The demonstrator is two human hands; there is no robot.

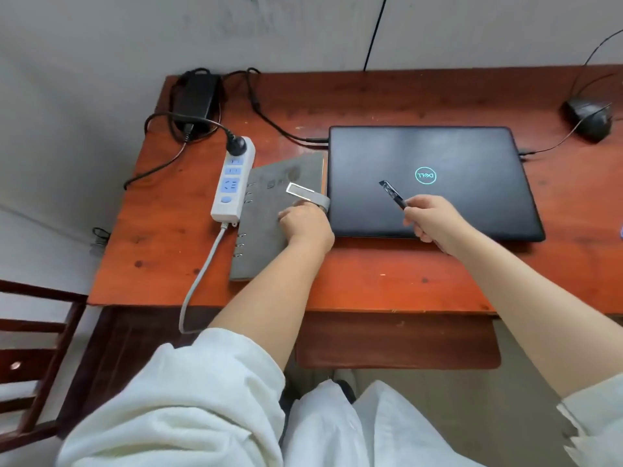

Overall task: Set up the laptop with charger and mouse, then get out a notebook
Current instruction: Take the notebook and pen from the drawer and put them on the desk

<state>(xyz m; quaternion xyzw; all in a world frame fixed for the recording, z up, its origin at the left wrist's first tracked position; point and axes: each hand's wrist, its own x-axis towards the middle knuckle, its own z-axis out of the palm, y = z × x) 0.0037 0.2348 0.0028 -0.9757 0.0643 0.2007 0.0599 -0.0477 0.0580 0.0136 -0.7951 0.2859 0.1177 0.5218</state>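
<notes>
The grey notebook [269, 217] lies on the desk [387, 281] between the power strip [232, 178] and the closed laptop [431, 180]. The left hand [305, 222] presses curled fingers on its cover beside the clasp strap [308, 193], likely to steady it. The right hand [429, 217] pinches a pen [392, 194] above the lid, apparently ready for writing.
</notes>
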